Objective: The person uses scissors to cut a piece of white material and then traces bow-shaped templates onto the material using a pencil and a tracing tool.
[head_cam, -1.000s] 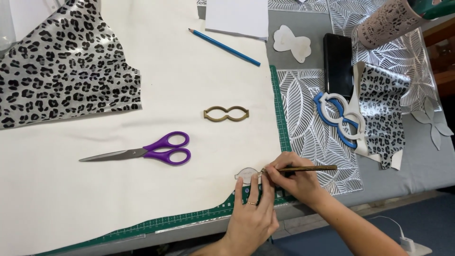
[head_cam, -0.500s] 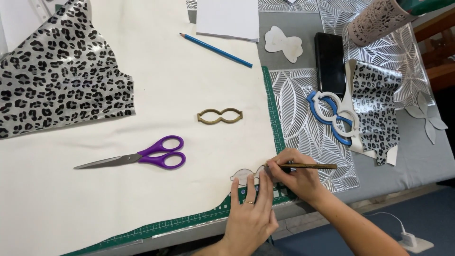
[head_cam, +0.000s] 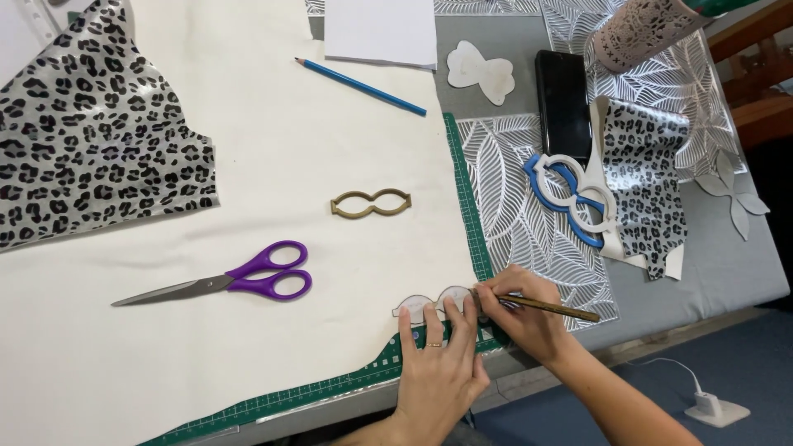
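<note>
Here we press our left hand (head_cam: 438, 363) flat, fingers spread, on a small see-through template (head_cam: 435, 303) at the near edge of the cream sheet (head_cam: 289, 124). Our right hand (head_cam: 524, 318) is pinched tight on a gold pencil (head_cam: 555, 309), its tip at the template's right end. Purple scissors (head_cam: 239, 281) lie just to the left, and a gold frame shape (head_cam: 371, 203) sits farther up. A blue pencil (head_cam: 361, 86), a black phone (head_cam: 563, 103), blue and white frames (head_cam: 570, 196) and spotted cloth (head_cam: 91, 140) lie well apart. The green mat (head_cam: 467, 198) peeks out beneath.
</note>
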